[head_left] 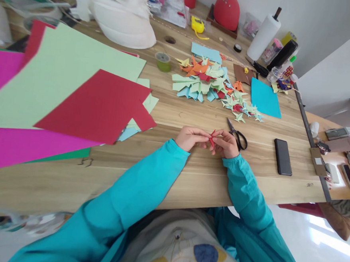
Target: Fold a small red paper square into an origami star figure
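Between my two hands is a small piece of folded red paper point(212, 140), held a little above the wooden table near its front edge. My left hand point(194, 138) pinches it from the left with thumb and fingers. From the right, the fingertips of my right hand point(225, 143) are closed on the same paper. The fingers hide part of its shape. Black-handled scissors point(238, 136) lie just beyond and beside my right hand. Further back is a pile of folded paper pieces point(202, 85) in green, orange, red and light blue, with smaller star-like ones point(239, 105) at its right.
Large coloured sheets, a red one point(99, 105) on top, cover the left side. A phone point(283, 157) lies at right, a blue paper stack point(265, 97) behind it. A tape roll point(163, 62), a yellow tape measure point(197, 24) and a white roll point(263, 37) stand further back.
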A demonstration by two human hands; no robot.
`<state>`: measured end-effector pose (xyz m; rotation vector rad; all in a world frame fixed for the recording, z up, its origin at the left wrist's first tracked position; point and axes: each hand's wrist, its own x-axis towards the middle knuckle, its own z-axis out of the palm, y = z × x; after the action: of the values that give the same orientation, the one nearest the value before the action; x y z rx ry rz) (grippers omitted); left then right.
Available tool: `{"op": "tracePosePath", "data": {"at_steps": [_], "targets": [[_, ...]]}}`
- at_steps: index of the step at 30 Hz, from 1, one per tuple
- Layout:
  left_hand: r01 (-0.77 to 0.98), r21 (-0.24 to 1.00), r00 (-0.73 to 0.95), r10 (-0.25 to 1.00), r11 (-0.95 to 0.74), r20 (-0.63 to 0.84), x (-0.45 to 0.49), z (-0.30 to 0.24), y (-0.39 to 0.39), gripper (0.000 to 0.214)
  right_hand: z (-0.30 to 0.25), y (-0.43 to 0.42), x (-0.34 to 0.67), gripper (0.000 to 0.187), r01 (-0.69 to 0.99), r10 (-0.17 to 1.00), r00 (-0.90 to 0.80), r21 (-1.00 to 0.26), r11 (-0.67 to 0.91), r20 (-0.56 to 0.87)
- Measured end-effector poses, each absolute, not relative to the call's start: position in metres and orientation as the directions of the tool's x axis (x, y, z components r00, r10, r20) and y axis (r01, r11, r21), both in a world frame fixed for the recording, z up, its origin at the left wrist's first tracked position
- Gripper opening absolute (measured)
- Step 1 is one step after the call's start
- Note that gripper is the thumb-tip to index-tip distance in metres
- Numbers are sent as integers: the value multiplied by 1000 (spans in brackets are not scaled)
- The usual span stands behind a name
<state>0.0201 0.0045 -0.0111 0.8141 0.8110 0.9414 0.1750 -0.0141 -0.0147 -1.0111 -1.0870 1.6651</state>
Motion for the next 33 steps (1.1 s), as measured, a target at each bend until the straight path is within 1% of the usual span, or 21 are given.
{"op": "tracePosePath", "data": {"at_steps": [5,11,14,16,22,25,29,33], "targets": [[-369,858,366,905,357,-219,19,-11,5,15,-16,-14,176,29,-220,941,-302,-949,-227,-155],[-441,796,406,883,415,-235,20,-9,4,26,-11,-16,172,29,-212,963,-259,-969,-130,-73],[-422,802,419,875,424,-242,24,-10,2,27,-9,-18,170,32,-203,970,-241,-976,-77,-26],[-425,801,401,881,422,-251,27,-12,1,28,-8,-19,168,34,-192,973,-229,-980,-51,-5],[-472,772,339,896,426,-287,28,-17,0,30,-9,-21,165,44,-167,983,-184,-985,-36,-5],[-469,787,313,909,400,-275,26,-15,2,30,-9,-21,164,46,-164,987,-157,-986,-40,-14],[-455,829,235,942,325,-240,24,-11,5,34,-9,-20,164,43,-149,990,-135,-986,-72,-51],[-482,809,226,940,336,-256,23,-10,7,32,-9,-20,164,41,-116,979,-200,-992,-59,-35]]}}
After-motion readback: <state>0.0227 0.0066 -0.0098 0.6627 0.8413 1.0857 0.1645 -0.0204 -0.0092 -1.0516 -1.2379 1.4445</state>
